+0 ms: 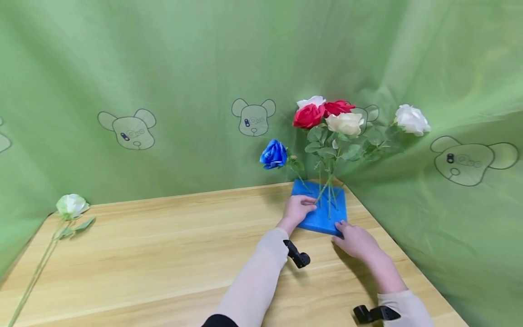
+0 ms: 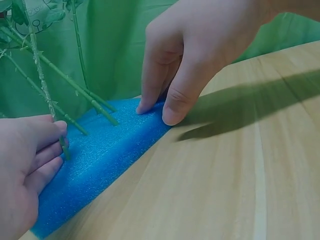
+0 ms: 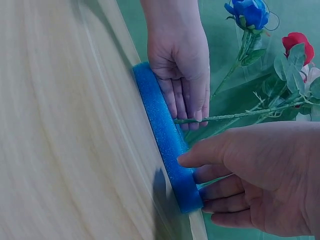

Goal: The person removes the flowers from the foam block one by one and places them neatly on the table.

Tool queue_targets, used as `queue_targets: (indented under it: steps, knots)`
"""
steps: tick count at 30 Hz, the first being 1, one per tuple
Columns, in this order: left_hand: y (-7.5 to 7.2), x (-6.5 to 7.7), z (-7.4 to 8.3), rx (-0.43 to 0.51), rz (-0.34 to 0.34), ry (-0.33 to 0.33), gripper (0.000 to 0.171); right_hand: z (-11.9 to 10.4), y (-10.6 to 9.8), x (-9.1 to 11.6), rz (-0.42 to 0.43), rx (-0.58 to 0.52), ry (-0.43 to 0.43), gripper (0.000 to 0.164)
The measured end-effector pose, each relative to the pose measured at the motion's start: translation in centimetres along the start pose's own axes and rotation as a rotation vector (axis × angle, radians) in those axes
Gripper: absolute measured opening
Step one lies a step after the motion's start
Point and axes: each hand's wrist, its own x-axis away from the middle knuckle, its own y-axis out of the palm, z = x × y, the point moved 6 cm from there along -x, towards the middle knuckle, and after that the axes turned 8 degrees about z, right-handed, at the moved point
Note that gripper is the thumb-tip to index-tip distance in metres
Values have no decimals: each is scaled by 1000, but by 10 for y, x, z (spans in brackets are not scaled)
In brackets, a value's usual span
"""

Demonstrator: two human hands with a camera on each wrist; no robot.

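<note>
A blue foam block [image 1: 316, 223] lies flat near the table's back right corner, with several artificial rose stems standing in its top. At its left side my left hand [image 1: 297, 210] pinches the low part of one green rose stem [image 2: 41, 77], just above the foam; which bloom it bears I cannot tell. My right hand [image 1: 357, 240] grips the block's front right corner between thumb and fingers. Above the block are a blue rose [image 1: 273, 154] leaning left, a red rose [image 1: 308, 116], a cream rose [image 1: 345, 123] and a white rose [image 1: 411, 120] leaning right.
On the table's left side lies a pale green-white rose [image 1: 71, 206] with a long stem. Green curtain [image 1: 196, 81] with bear drawings hangs behind and to the right, close to the flowers. The wooden table [image 1: 163, 254] stretches left of the block.
</note>
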Motion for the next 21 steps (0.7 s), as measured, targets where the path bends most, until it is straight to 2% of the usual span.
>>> queue_targets:
  steps: [7,10,15,21]
  knots:
    - [0,-4,-3,-11,13,-5,12,-2,0,-1,-7,7,8,54]
    - [0,-3,-3,-10,30,24,11,-3,0,-1,5,10,3,54]
    - [2,0,-3,-20,21,79,13,-2,0,0,18,18,3,53]
    - [3,2,-4,12,6,109,14,-2,2,0,18,27,10,53]
